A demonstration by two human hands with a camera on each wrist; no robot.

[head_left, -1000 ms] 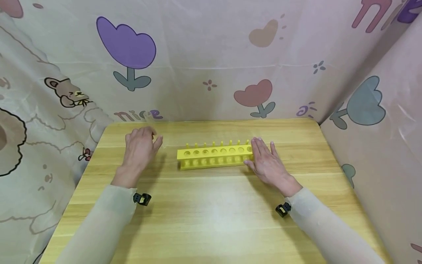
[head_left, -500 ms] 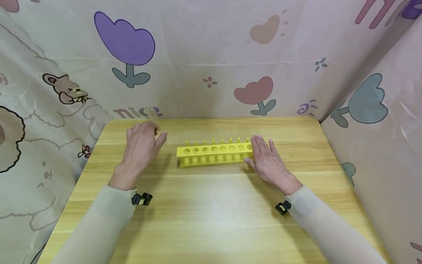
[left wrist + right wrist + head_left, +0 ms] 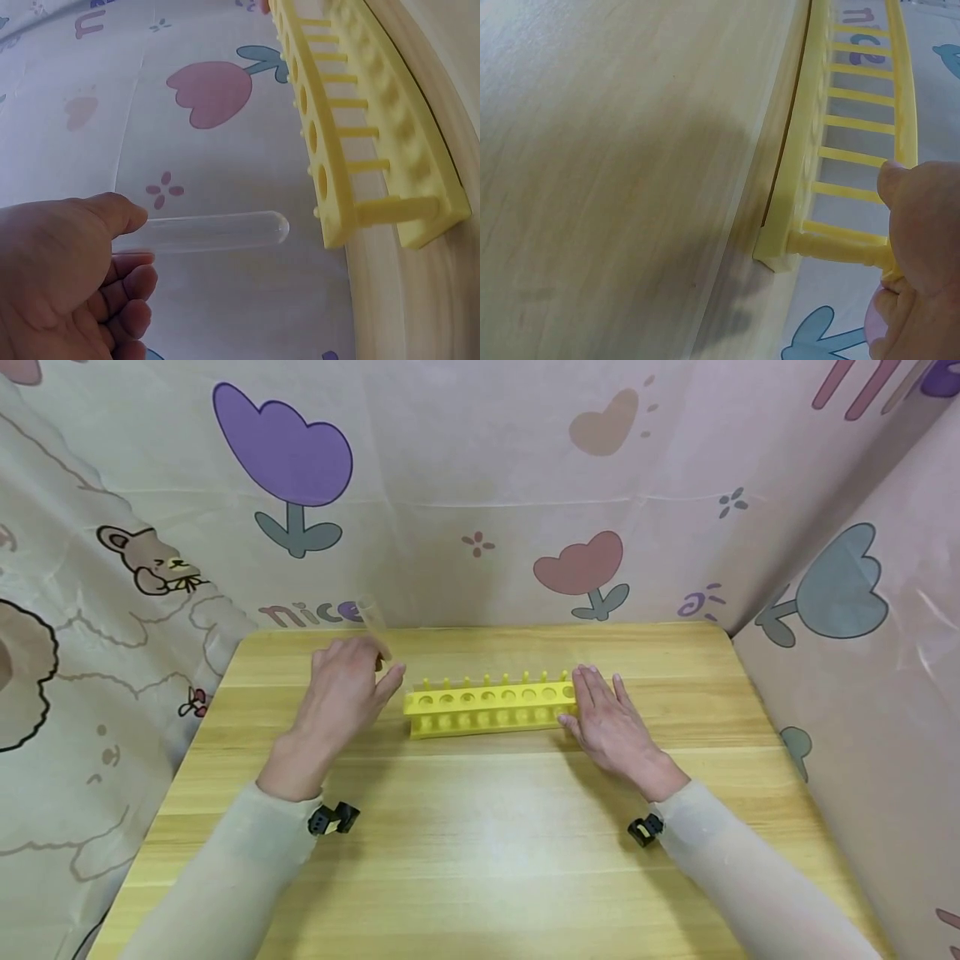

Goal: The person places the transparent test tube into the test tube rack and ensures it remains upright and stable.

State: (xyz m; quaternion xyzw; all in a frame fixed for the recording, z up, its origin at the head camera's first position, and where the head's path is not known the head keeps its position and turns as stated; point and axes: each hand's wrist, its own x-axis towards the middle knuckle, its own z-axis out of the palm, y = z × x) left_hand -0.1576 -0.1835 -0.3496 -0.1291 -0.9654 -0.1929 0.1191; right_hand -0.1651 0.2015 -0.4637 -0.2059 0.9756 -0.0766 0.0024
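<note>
Near the left end of a yellow rack (image 3: pixel 476 708), a clear test tube (image 3: pixel 217 232) is held in the air on a slant, its rounded end pointing down and rightward toward the rack yet apart from it, its upper end leaning left. The left hand (image 3: pixel 339 689) has its grip clamped on the tube, thumb against forefinger, the other fingers loosely curled below. From where I stand, the rack's long axis runs left to right across the desk (image 3: pixel 495 827), its left end slightly nearer the person; its row of round holes faces up, and a line of pegs stands along the far side. Over the rack's right end rests the right hand (image 3: pixel 613 722), fingers extended, thumb apart from them at the near side. Behind the desk hangs a pale cloth (image 3: pixel 420 460) printed with tulips.
</note>
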